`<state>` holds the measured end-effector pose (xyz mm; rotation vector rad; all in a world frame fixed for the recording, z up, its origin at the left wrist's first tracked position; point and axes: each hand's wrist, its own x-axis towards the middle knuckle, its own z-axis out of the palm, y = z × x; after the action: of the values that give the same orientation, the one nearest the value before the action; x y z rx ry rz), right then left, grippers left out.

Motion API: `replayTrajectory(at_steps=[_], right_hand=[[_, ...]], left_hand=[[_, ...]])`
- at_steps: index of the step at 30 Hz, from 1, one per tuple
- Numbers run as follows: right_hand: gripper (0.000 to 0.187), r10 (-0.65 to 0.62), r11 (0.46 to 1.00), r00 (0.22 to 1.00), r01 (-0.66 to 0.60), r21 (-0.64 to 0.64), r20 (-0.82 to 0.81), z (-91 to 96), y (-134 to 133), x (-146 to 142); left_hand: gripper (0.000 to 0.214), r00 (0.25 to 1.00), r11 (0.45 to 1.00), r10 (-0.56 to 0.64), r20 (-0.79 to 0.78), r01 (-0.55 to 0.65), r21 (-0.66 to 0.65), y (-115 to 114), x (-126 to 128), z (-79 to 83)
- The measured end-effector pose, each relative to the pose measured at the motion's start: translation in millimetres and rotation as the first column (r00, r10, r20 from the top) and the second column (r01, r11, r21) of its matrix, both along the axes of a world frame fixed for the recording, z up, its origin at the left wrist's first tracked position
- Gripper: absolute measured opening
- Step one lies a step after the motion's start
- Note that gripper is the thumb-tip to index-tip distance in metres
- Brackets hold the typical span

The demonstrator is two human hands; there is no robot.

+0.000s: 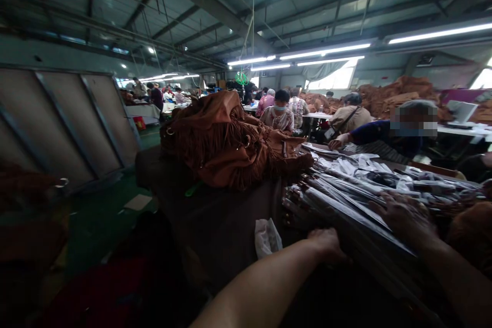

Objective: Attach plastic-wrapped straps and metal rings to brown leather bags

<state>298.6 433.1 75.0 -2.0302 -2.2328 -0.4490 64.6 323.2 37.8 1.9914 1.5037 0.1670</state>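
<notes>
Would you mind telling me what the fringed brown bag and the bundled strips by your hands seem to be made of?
The fringed brown bag looks like suede or soft leather: matte, napped, with finely cut fringe. Its rings shine like metal. The bundled strips seem wrapped in white paper or thin plastic, given the faint sheen and creases; what lies inside is too dim to tell.

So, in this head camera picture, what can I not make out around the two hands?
Head view, left hand: it hides what lies beneath its palm.
Head view, right hand: shadow blurs its fingers, so its grip is unclear.
Head view, wrapped bundles: white wrapping hides their contents.
Head view, brown heap: cut off by the right edge.
</notes>
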Motion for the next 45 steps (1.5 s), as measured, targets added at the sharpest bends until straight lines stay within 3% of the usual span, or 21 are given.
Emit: replayTrajectory(at_steps=[7, 18, 24, 29, 34, 45], right_hand=[[0.059, 0.183, 0.983, 0.983, -0.184, -0.021, -0.026, -6.2, -50.6, -15.9], [0.056, 0.394, 0.911, 0.906, -0.407, -0.067, -0.154, -19.2, -124.1, -65.8], [0.055, 0.412, 0.902, 0.891, -0.428, -0.052, -0.190, -34.7, -150.7, -67.5], [0.054, 0.429, 0.891, 0.878, -0.450, -0.062, -0.213, -43.3, -171.9, -76.9], [0.055, 0.408, 0.895, 0.873, -0.440, -0.071, -0.266, -55.7, -185.3, -88.7], [0.054, 0.359, 0.912, 0.894, -0.397, -0.103, -0.269, -90.6, -206.9, -85.6]], left_hand=[[0.075, 0.997, 0.995, -0.038, -0.062, 0.044, 0.095, -17.1, -1.9, 1.8], [0.057, 0.987, 0.986, -0.139, -0.082, 0.145, 0.080, -52.9, -18.4, 11.4], [0.051, 0.981, 0.975, -0.181, -0.072, 0.188, 0.118, -77.2, -27.4, 17.6], [0.053, 0.988, 0.966, -0.154, -0.033, 0.157, 0.207, -104.9, -42.0, 21.7], [0.047, 0.988, 0.955, -0.152, 0.006, 0.146, 0.258, -125.2, -52.8, 14.1], [0.040, 0.974, 0.953, -0.223, 0.028, 0.211, 0.216, -168.3, -63.1, -0.2]])
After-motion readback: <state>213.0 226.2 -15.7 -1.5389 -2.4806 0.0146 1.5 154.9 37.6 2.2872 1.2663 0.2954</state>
